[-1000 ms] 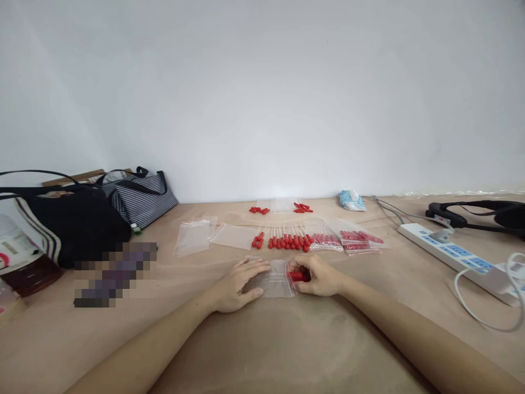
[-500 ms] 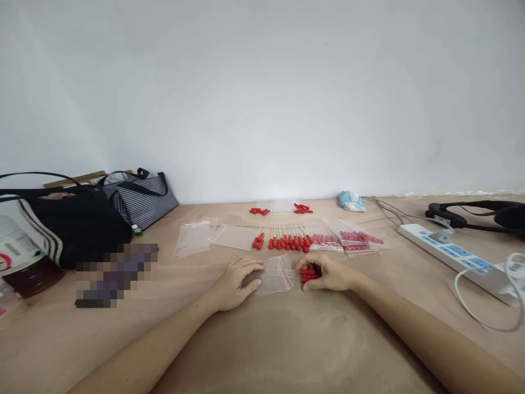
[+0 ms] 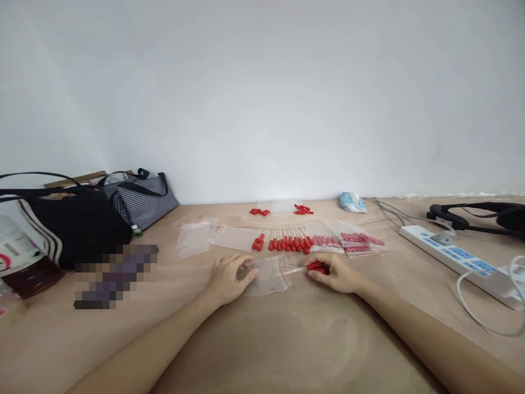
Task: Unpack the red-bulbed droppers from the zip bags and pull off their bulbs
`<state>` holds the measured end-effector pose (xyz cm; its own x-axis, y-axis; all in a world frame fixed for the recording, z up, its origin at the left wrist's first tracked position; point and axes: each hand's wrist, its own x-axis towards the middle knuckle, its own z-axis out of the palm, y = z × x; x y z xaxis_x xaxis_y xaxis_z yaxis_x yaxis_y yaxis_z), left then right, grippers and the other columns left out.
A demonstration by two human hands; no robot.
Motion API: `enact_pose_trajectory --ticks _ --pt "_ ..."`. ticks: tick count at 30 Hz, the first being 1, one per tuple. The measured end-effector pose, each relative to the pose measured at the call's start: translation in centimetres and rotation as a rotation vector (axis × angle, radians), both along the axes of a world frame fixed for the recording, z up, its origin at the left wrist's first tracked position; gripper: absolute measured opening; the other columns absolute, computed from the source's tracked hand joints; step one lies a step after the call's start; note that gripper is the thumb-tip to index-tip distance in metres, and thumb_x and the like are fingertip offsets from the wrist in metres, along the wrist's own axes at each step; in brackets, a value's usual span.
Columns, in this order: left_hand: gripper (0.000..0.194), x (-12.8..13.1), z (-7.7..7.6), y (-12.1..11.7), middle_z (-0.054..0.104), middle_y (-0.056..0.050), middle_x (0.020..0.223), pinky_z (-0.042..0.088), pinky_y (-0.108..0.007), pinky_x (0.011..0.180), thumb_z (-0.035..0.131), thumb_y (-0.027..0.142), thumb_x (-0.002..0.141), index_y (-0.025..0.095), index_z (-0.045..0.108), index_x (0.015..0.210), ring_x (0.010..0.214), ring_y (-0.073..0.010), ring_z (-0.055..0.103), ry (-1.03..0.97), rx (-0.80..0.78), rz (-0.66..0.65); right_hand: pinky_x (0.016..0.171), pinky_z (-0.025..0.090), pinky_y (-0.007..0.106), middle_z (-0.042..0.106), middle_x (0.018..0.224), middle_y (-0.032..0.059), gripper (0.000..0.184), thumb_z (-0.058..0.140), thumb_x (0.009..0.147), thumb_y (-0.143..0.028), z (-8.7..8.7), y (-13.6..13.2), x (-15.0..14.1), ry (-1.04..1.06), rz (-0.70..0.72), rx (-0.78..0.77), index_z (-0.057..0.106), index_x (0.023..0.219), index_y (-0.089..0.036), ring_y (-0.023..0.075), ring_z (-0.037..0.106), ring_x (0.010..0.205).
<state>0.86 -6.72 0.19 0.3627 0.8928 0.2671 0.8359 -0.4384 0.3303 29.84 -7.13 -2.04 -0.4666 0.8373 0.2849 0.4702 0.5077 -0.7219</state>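
In the head view, the right hand [image 3: 335, 274] is sitting farther to the right than a second ago, when its fingers were pressing close to the mouth of the clear bag [image 3: 268, 275]. The held sticks [image 3: 315, 267] are now showing a stretch of pale stem between that mouth and their red ends. The left hand [image 3: 227, 278] is resting slightly farther left, and the clear bag is lying slightly farther left too.

The clear bag is lying flat on the surface [image 3: 254, 339] between the two hands, its red-lined mouth facing the right fingers. The held sticks are pointing leftward from the right fingers toward this mouth; whether their tips are lying inside it, one cannot tell.

The left fingers are staying apart, thumb and forefinger spreading around the left end of the clear bag and touching it. The right fingers are clamping together on the red ends of the held sticks.

Beyond the fingers, a row of red-ended sticks [image 3: 289, 242] is lying fanned out. Filled bags [image 3: 356, 242] are lying beyond the right fingers, and flat clear bags [image 3: 234, 237] are lying beyond the left fingers.
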Motion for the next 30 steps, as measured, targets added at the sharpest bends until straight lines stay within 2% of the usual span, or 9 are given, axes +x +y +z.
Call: enact_pose_trajectory --ticks 4,9,14,16,18,20,22,26,30 --pt "0.034 -0.2 0.0 0.9 0.060 -0.001 0.081 0.038 -0.028 0.068 0.050 0.042 0.075 0.021 0.057 0.101 0.076 -0.0169 0.056 -0.010 -0.077 0.038 0.071 0.047 0.028 0.064 0.085 0.0047 0.022 0.053 0.077 -0.034 -0.2 0.2 1.3 0.039 -0.038 -0.015 0.062 0.089 -0.018 0.0153 0.058 0.078" --pt "0.027 -0.1 0.7 1.0 0.054 0.002 0.063 0.034 -0.024 0.054 0.051 0.043 0.071 0.020 0.056 0.085 0.061 -0.0153 0.052 0.014 -0.215 0.166 0.077 0.046 0.031 0.063 0.096 0.0057 0.030 0.059 0.072 -0.040 0.2 -0.6 2.2 -0.051 -0.044 0.058 0.063 0.095 -0.020 0.0183 0.058 0.087" --pt "0.015 -0.7 2.0 1.1 0.057 -0.002 0.076 0.037 -0.027 0.066 0.051 0.033 0.069 0.019 0.053 0.065 0.075 -0.0187 0.053 0.046 -0.029 0.122 0.064 0.046 0.028 0.064 0.076 0.0038 0.020 0.053 0.077 -0.035 0.2 -1.4 1.4 -0.091 -0.127 0.131 0.065 0.083 -0.020 0.0154 0.058 0.070" --pt "0.015 -1.8 2.6 2.0 0.057 -0.001 0.074 0.038 -0.027 0.067 0.049 0.033 0.070 0.019 0.052 0.065 0.075 -0.0185 0.054 0.016 -0.017 0.104 0.066 0.046 0.028 0.064 0.080 0.0043 0.020 0.051 0.078 -0.033 0.2 -1.3 1.3 -0.057 -0.144 0.131 0.065 0.086 -0.020 0.0159 0.059 0.072" --pt "0.015 -3.5 3.2 3.5 0.058 0.001 0.070 0.040 -0.025 0.062 0.046 0.035 0.073 0.020 0.050 0.069 0.067 -0.0165 0.056 -0.074 -0.069 0.204 0.069 0.046 0.029 0.065 0.086 0.0051 0.022 0.052 0.078 -0.033 0.1 -1.2 1.4 0.012 -0.148 0.088 0.064 0.091 -0.021 0.0165 0.059 0.077" --pt "0.016 -5.7 3.5 5.1 0.060 0.002 0.071 0.041 -0.024 0.061 0.045 0.036 0.074 0.020 0.048 0.073 0.063 -0.0150 0.057 -0.218 -0.021 0.502 0.064 0.047 0.028 0.065 0.080 0.0047 0.026 0.054 0.076 -0.036 0.0 -1.0 1.6 0.115 -0.149 -0.028 0.063 0.092 -0.019 0.0156 0.059 0.072" --pt "0.019 -8.0 3.6 6.5 0.060 -0.001 0.072 0.042 -0.026 0.058 0.040 0.034 0.077 0.018 0.046 0.085 0.055 -0.0158 0.057 -0.252 -0.003 0.658 0.056 0.047 0.026 0.062 0.068 0.0022 0.031 0.058 0.072 -0.041 0.0 -0.7 1.6 0.233 -0.161 -0.155 0.062 0.092 -0.017 0.0132 0.057 0.061" --pt "0.031 -10.7 3.0 7.6 0.061 -0.009 0.072 0.043 -0.034 0.061 0.044 0.030 0.074 0.011 0.043 0.098 0.069 -0.0263 0.059 -0.207 0.003 0.823 0.048 0.043 0.023 0.055 0.054 -0.0018 0.031 0.060 0.068 -0.043 0.7 0.6 0.4 0.339 -0.249 -0.212 0.061 0.078 -0.014 0.0093 0.050 0.048" --pt "0.037 -9.8 2.3 6.6 0.055 -0.018 0.104 0.038 -0.045 0.079 0.047 0.033 0.073 0.011 0.047 0.102 0.101 -0.0352 0.048 0.098 0.288 0.844 0.049 0.043 0.024 0.058 0.056 0.0007 0.027 0.053 0.073 -0.040 2.1 3.2 -1.9 0.269 -0.370 -0.094 0.060 0.074 -0.014 0.0117 0.053 0.050"
